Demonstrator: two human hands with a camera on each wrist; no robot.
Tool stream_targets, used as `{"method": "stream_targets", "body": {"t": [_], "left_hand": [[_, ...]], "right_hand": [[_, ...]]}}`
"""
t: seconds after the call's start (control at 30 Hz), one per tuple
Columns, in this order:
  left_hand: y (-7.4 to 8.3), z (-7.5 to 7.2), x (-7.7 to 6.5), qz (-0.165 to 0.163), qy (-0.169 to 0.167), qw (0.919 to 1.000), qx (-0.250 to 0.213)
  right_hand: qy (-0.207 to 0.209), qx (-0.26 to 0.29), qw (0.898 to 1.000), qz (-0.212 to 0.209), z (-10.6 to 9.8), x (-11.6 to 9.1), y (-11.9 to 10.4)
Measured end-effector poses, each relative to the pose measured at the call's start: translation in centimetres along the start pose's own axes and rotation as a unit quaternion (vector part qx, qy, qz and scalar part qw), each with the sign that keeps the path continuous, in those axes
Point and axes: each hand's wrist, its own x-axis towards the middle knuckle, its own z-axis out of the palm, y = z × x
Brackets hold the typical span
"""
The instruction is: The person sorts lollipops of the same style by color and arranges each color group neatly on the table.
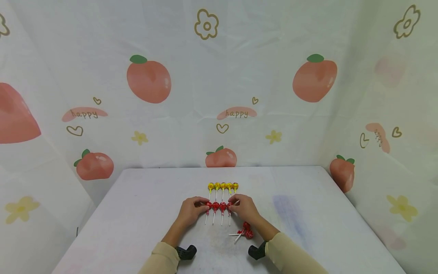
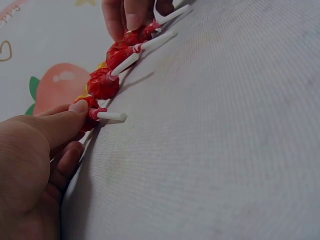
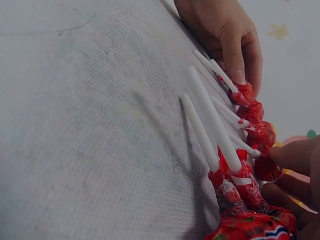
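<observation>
Several red-wrapped lollipops lie side by side on the table, their white sticks toward the person. My left hand (image 1: 190, 210) pinches the head of the leftmost red lollipop (image 2: 92, 114) between thumb and fingers. At the right end of this row, my right hand (image 1: 245, 208) has its thumb and fingers around the head of another red lollipop (image 3: 267, 169), partly hidden by them. Between the hands lie red lollipops (image 1: 215, 206) that neither hand holds. Just beyond, a row of yellow lollipops (image 1: 223, 186) runs parallel, sticks also toward the person.
A small loose pile of red lollipops (image 1: 249, 233) lies beside the right forearm, sticks pointing left; its large heads fill the bottom of the right wrist view. White cloth covers the table (image 1: 143, 213). Behind it hangs a fruit-printed curtain (image 1: 191, 140). Black devices (image 1: 186, 252) sit on both wrists.
</observation>
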Motion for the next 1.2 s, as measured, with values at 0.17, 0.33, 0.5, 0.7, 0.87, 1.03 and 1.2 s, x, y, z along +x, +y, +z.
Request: {"method": "stream_targets", "body": {"t": [0.17, 0.33, 0.5, 0.7, 0.87, 1.03, 1.2], "left_hand": [[-0.11, -0.09, 0.06, 0.000, -0.006, 1.0000, -0.002], [-0.11, -0.14, 0.01, 0.003, -0.006, 1.0000, -0.001], [-0.11, -0.01, -0.01, 0.003, -0.006, 1.0000, 0.001], [0.02, 0.01, 0.07, 0.001, -0.004, 1.0000, 0.003], [0.09, -0.03, 0.13, -0.008, -0.005, 1.0000, 0.003], [0.13, -0.06, 0.13, -0.005, -0.007, 1.0000, 0.005], [0.03, -0.15, 0.05, -0.003, -0.007, 0.9999, 0.008]], "right_hand": [[0.001, 0.005, 1.000, -0.002, -0.05, -0.01, 0.02], [0.000, 0.009, 1.000, 0.001, -0.13, -0.12, -0.16], [0.001, 0.005, 1.000, 0.003, -0.08, -0.15, -0.14], [0.003, 0.006, 1.000, 0.005, -0.17, -0.17, -0.16], [0.006, 0.010, 1.000, 0.007, -0.25, -0.17, -0.15], [0.012, 0.013, 1.000, 0.008, -0.49, -0.28, -0.34], [0.026, 0.010, 1.000, 0.006, -0.98, -0.55, -0.62]]}}
